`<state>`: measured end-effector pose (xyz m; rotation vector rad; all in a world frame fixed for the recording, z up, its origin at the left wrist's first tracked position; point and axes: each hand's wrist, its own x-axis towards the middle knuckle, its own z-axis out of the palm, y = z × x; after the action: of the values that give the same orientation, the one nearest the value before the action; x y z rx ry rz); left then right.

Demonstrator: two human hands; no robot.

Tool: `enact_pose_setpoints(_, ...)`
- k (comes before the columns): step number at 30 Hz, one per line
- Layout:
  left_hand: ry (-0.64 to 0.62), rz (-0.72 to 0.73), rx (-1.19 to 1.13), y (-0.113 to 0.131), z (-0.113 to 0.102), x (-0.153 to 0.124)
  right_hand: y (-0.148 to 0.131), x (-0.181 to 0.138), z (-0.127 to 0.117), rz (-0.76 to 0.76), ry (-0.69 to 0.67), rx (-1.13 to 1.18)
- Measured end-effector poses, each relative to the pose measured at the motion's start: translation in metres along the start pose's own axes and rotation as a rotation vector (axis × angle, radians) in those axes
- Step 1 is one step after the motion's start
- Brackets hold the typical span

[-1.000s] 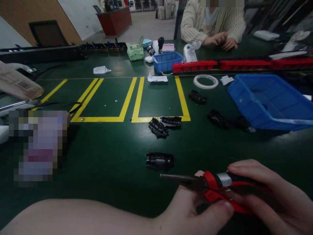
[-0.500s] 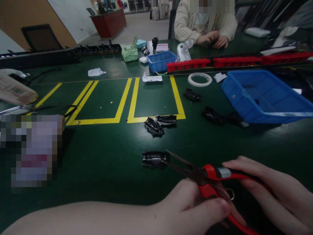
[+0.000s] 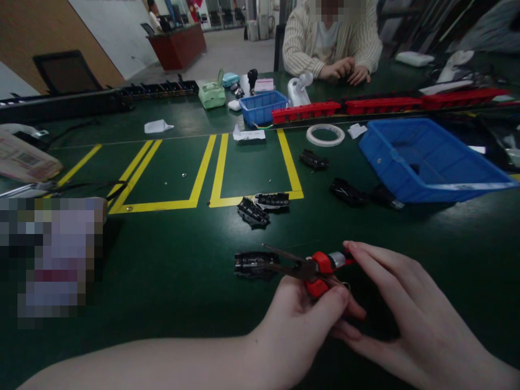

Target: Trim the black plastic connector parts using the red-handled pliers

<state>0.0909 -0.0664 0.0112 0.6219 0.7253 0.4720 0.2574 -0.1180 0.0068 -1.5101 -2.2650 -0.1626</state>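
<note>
Long-nose pliers (image 3: 323,265) with red handles and dark, parted jaws point left in front of me. My left hand (image 3: 309,319) is closed around them near the pivot, thumb on top. At the handle side is my right hand (image 3: 406,303), curved around the handles with its fingertips against the upper one; much of the handles is hidden. A black plastic part (image 3: 254,264) lies on the table just behind the jaw tips, which overlap it in view; whether they touch it I cannot tell. Two more black parts (image 3: 252,212) rest farther back, close together.
Beyond lie a white tape roll (image 3: 325,135), other black parts (image 3: 347,191) and a large blue bin (image 3: 439,162) at right. Yellow tape (image 3: 217,170) marks the green table. A package (image 3: 67,254) stands left. Across the table sits a person (image 3: 333,49) with hands together.
Both hands have moved left and slightly up with the pliers, whose handles now look shorter. My right hand has shifted its fingers and curved more around the handles. The view has tilted slightly.
</note>
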Motion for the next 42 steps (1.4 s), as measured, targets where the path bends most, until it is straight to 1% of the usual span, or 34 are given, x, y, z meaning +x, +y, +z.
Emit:
enact_pose_setpoints(5,-0.024,0.111,0.046,-0.002,-0.003,0.001,0.007,0.003,0.002,-0.058,0.022,-0.024)
enact_pose_setpoints(8,-0.031,0.140,0.052,-0.004,-0.004,0.002,0.008,0.006,0.002,-0.064,0.020,-0.017)
enact_pose_setpoints(10,-0.029,0.180,0.063,-0.004,-0.004,0.002,0.005,0.010,-0.001,-0.075,0.048,-0.029)
enact_pose_setpoints(14,-0.008,0.313,0.160,-0.001,-0.007,0.002,-0.003,0.018,-0.007,-0.081,0.094,-0.075)
enact_pose_setpoints(16,0.009,0.358,0.199,0.001,-0.008,0.001,-0.006,0.021,-0.008,-0.089,0.107,-0.086)
enact_pose_setpoints(20,-0.012,0.354,0.262,-0.002,-0.010,0.000,-0.008,0.018,-0.001,-0.075,0.117,-0.082)
enact_pose_setpoints(25,-0.074,0.386,0.461,-0.007,-0.017,-0.001,-0.003,0.011,0.003,-0.044,0.120,-0.032)
enact_pose_setpoints(28,-0.072,0.417,0.596,0.000,-0.017,-0.005,0.001,0.009,0.000,-0.045,0.120,0.014)
enact_pose_setpoints(30,-0.081,0.442,0.672,0.009,-0.014,-0.009,0.002,0.008,-0.002,-0.010,0.109,0.064)
enact_pose_setpoints(32,-0.148,0.496,0.756,0.017,-0.012,-0.013,0.003,0.006,-0.003,0.060,0.090,0.120)
enact_pose_setpoints(35,-0.303,0.627,0.947,0.026,-0.016,-0.019,0.004,0.004,-0.006,0.116,0.070,0.199)
enact_pose_setpoints(36,-0.352,0.665,1.050,0.028,-0.019,-0.021,0.005,0.003,-0.008,0.106,0.067,0.209)
enact_pose_setpoints(38,-0.459,0.719,1.337,0.030,-0.028,-0.026,0.008,0.003,-0.010,0.080,0.058,0.203)
enact_pose_setpoints(39,-0.483,0.776,1.490,0.032,-0.033,-0.029,0.010,0.003,-0.011,0.071,0.057,0.185)
enact_pose_setpoints(40,-0.566,0.783,1.630,0.033,-0.038,-0.032,0.012,0.003,-0.012,0.065,0.056,0.160)
enact_pose_setpoints(42,-0.680,0.828,1.800,0.035,-0.047,-0.036,0.015,0.003,-0.013,0.061,0.049,0.113)
